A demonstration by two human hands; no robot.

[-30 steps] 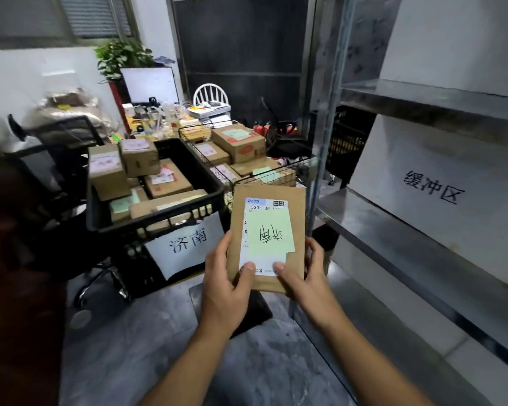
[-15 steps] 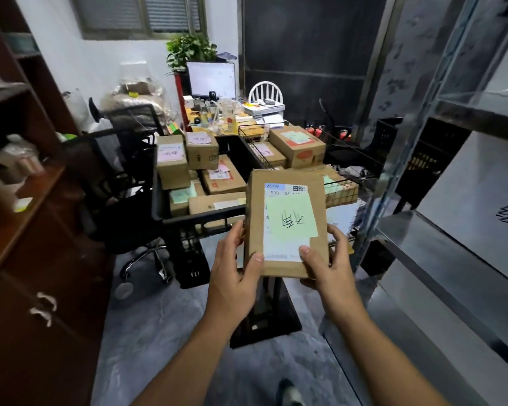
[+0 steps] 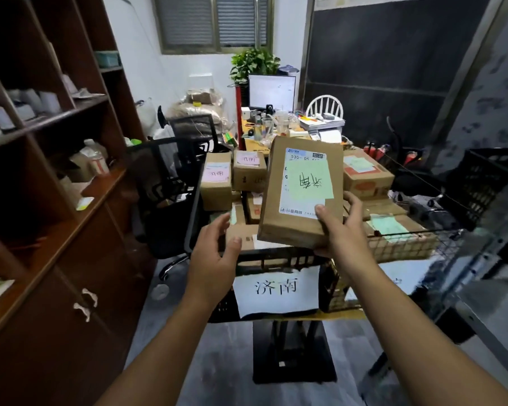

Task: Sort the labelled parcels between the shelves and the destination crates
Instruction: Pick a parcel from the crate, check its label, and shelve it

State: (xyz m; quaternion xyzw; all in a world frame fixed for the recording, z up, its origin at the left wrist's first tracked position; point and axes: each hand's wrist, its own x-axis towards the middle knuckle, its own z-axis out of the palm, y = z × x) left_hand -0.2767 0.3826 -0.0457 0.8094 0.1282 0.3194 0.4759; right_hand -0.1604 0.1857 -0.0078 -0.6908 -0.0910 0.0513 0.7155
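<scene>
Cramped stockroom-office: dark wood shelving on yr L, metal rack on yr R, cluttered desk at the back.

Parcel is up at chest height, dead centre in front of you. Its long axis runs up and away, face tipped toward you. The green note on it reads 济南, upside down from where you stand. Yr right hand has it by the lower R corner, thumb on the face and fingers curled round behind. Yr left hand is off it, just beside the lower L corner, fingers loosely spread, holding nothing.

Now the bit that matters: the black crate sits directly under and just beyond the parcel, and its sign says 济南 too, so that looks like a match. I'd call it a short drop, fwd and down, R hand only. The crate's already stacked w/ boxes, so lay it flat on top. Wire basket to the R is close, so don't drift that way.
</scene>
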